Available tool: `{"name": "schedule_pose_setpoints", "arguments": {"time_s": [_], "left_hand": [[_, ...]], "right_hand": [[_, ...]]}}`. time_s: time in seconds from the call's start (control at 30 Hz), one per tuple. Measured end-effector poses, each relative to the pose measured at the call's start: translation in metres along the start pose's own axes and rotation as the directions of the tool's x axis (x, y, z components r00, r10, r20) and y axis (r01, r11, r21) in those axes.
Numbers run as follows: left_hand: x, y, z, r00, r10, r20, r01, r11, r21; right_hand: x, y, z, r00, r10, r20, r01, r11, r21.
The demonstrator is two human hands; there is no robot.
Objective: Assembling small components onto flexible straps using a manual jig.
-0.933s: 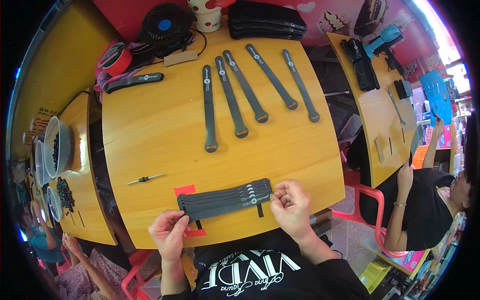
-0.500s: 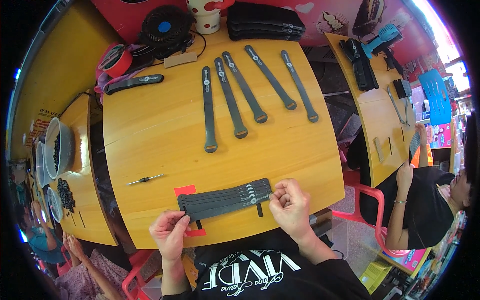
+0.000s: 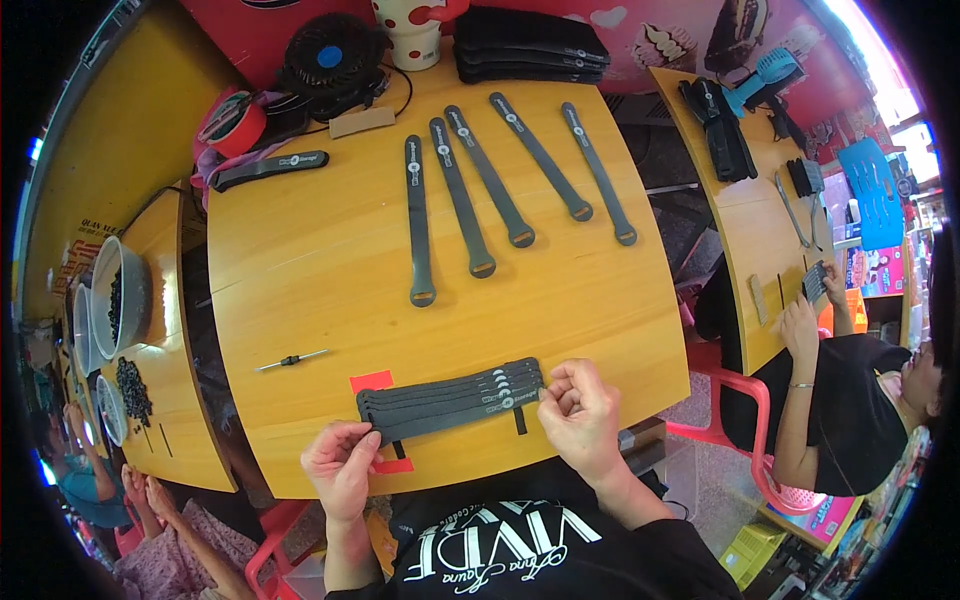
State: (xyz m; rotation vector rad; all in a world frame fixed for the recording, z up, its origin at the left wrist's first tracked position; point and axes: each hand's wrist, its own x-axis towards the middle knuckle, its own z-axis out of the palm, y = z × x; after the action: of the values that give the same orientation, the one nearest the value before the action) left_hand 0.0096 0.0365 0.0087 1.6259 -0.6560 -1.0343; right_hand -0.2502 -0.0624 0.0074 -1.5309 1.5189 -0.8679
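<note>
Table (image 3: 320, 250): yellow wood, spread out before you; its near edge runs just in front of your body.
Co-worker (image 3: 845, 430): seated to your right at a separate table, both hands on a small dark piece.
Strap stack (image 3: 440, 402): lies near the table's near edge, between your hands; several dark grey straps layered with their long edges stepped, white print toward the right end.
Black pile (image 3: 530, 45): layered flat pieces at the far edge, right of the spotted cup (image 3: 412, 40).
Loose straps (image 3: 418, 230): five, well beyond the stack, set apart in a loose row; wider slotted ends point toward you.
Fan (image 3: 330, 55): black, blue centre, at the far left corner.
Right hand (image 3: 582, 412): at the stack's right end; fingers curled in, tips at the strap edge. Cannot tell whether they clamp it.
Left hand (image 3: 340, 462): at the stack's near left corner; thumb and forefinger pinched on the front strap.
Folded strap (image 3: 270, 168): lies at far left, near the red tape roll (image 3: 235, 125).
Red strips (image 3: 372, 381): two, one beyond the stack's left end, one on its near side.
Slim tool (image 3: 290, 360): dark-handled, left of the stack, well apart from it.
Black strips (image 3: 520, 424): two, narrow, projecting from the stack's near edge.
</note>
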Motion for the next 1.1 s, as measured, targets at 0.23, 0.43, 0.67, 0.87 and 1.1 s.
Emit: {"name": "schedule_pose_setpoints", "arguments": {"time_s": [0.23, 0.43, 0.67, 0.87, 1.1], "left_hand": [[-0.001, 0.0, -0.001, 1.0, 0.005, 0.002, -0.005, 1.0, 0.017], [0.002, 0.001, 0.0, 1.0, -0.006, 0.001, 0.006, 1.0, -0.008], [-0.003, 0.007, -0.003, 1.0, -0.026, -0.012, 0.026, 1.0, -0.009], [-0.001, 0.005, 0.009, 0.999, -0.003, -0.041, 0.0, 0.997, -0.077], [-0.002, -0.001, 0.007, 0.977, 0.192, -0.095, -0.165, 0.958, 0.233]], "right_hand": [[-0.002, 0.002, 0.001, 1.0, -0.007, -0.009, 0.007, 1.0, 0.009], [-0.003, 0.001, 0.003, 1.0, -0.009, -0.028, 0.009, 1.0, 0.0], [-0.003, 0.001, 0.007, 1.0, -0.001, -0.019, 0.001, 1.0, 0.015], [-0.006, 0.012, 0.003, 0.999, 0.019, -0.037, -0.017, 0.998, 0.061], [-0.004, 0.005, 0.004, 0.996, 0.078, -0.033, -0.076, 0.995, 0.062]]}}
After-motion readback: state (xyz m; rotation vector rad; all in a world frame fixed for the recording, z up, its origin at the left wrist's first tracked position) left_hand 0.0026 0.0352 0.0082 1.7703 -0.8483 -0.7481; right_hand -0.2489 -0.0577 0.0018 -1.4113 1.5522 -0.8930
